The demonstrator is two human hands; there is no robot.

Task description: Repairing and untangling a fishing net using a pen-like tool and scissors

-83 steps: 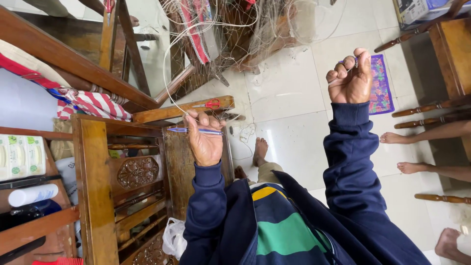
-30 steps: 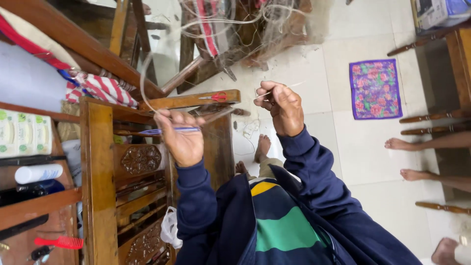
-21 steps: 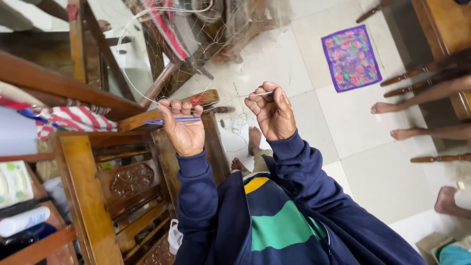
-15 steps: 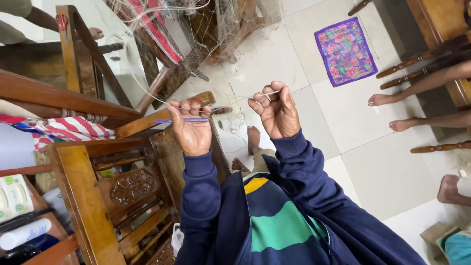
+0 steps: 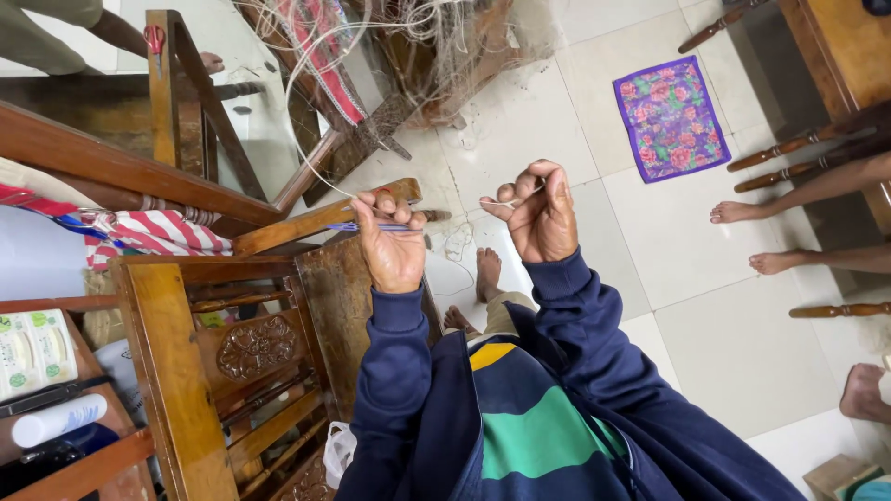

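Note:
My left hand (image 5: 392, 243) grips a thin blue stick (image 5: 369, 226), held level against a wooden bar (image 5: 320, 218) of the furniture. A pale thread (image 5: 304, 139) rises from that hand to a tangled heap of netting and cord (image 5: 408, 42) at the top. My right hand (image 5: 540, 215) is closed, pinching the thread end (image 5: 506, 199) between thumb and fingers, a short way right of the left hand. Both arms wear dark blue sleeves over a striped green and yellow shirt (image 5: 529, 417). My bare feet (image 5: 483, 278) show below the hands on the white tiles.
Carved wooden furniture (image 5: 223, 353) fills the left, with a striped cloth (image 5: 158, 232) and shelf items. A purple flowered mat (image 5: 670, 116) lies on the floor. Another person's bare feet (image 5: 761, 237) and wooden chair legs (image 5: 789, 148) are at right. Someone's leg (image 5: 121, 32) is top left.
My right hand came down from far out to the right and closed in beside the left hand, pinching the thread. The left hand kept the blue stick at the bar.

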